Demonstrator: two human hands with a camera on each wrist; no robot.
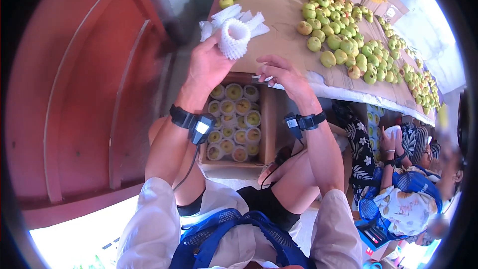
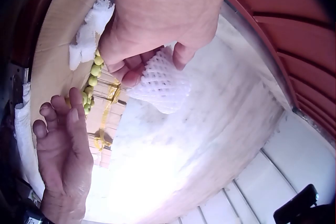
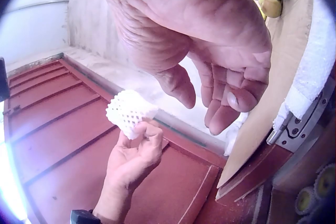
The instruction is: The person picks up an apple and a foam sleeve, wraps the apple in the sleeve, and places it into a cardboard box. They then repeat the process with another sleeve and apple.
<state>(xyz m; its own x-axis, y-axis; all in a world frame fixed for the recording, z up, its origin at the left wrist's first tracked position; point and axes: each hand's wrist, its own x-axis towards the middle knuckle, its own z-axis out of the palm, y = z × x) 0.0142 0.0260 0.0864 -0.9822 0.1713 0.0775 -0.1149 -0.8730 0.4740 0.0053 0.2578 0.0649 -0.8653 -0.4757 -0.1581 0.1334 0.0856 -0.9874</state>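
Observation:
My left hand (image 1: 209, 63) pinches a white foam fruit net (image 1: 235, 38) between thumb and fingers, raised over the near edge of the cardboard-covered table. The net's round mouth faces up in the head view and looks hollow; its mesh shows in the left wrist view. To the right, my right hand (image 1: 287, 75) hangs with loosely bent fingers and nothing in them. More foam nets (image 1: 256, 24) lie in a loose pile just behind the held one. Below both hands, an open carton (image 1: 269, 134) holds rows of netted green-yellow apples (image 1: 227, 106).
Many loose apples (image 1: 343, 40) spread over the cardboard (image 1: 279, 25), mostly toward its right side. A red metal door (image 1: 74, 94) stands on the left. At the right, another person (image 1: 403, 189) sits by a second carton, holding a white net.

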